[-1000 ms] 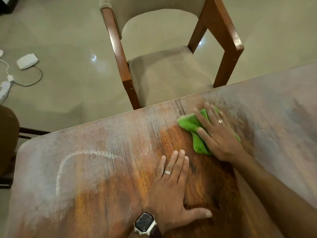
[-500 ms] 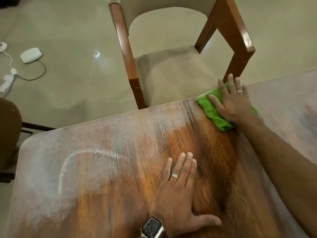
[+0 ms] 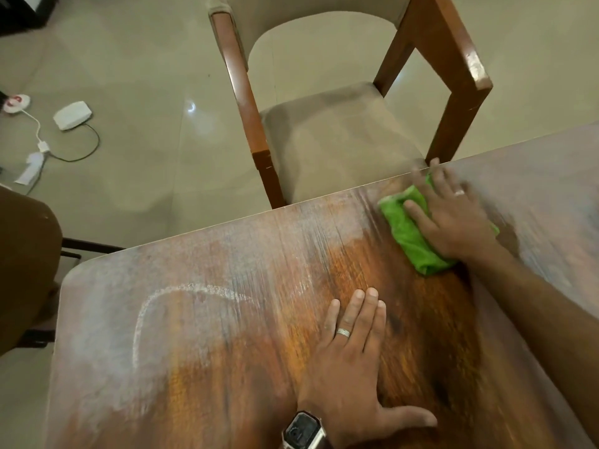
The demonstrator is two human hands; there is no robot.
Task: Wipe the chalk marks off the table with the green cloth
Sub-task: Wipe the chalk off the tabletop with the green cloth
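A right hand (image 3: pixel 453 218) presses the green cloth (image 3: pixel 408 234) flat against the tabletop (image 3: pixel 227 367) near its far edge at 1 o'clock, fingers straight. The left hand (image 3: pixel 350 361) rests open-palmed at 6 o'clock; a curved chalk mark (image 3: pixel 155 306) lies at 9 o'clock.

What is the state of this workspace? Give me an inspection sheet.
Surface: wooden table, chalky haze at left and right, a clean dark strip in the middle.
Job's things: green cloth near the far edge; curved chalk mark unwiped at left.
Clutter: nothing seen on the table.
Hands: right hand presses flat on the cloth; left hand rests flat on the table, wearing a watch.
Cables: white box and cords on the floor.
Surroundings: cushioned wooden chair beyond the table, tiled floor.
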